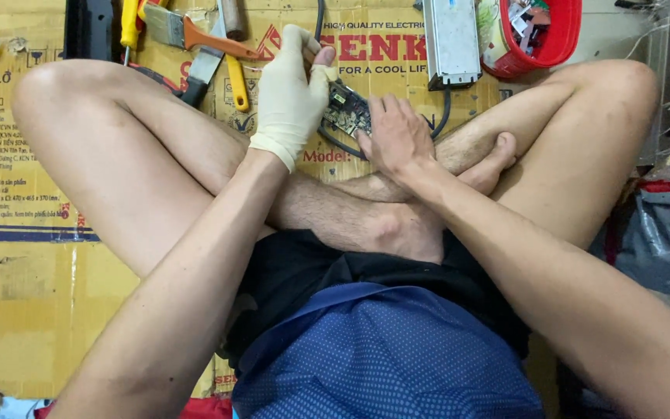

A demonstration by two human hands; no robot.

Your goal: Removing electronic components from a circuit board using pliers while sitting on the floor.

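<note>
You are pinching the circuit board (348,110) top edge with your gloved left hand (292,97) | right hand (397,138) pressing its lower edge, fingers together, steadying it | board sitting just below the grey metal box (451,39), cable (441,116) trailing beside it.

Cardboard (32,295) lies open left — tools (195,39), metal box (451,39), red basket (544,35) crowd beyond.

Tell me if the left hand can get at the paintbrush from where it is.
Probably yes. The gloved left hand is at the circuit board, and the paintbrush lies up and to its left on the cardboard, with nothing over its orange handle.
</note>
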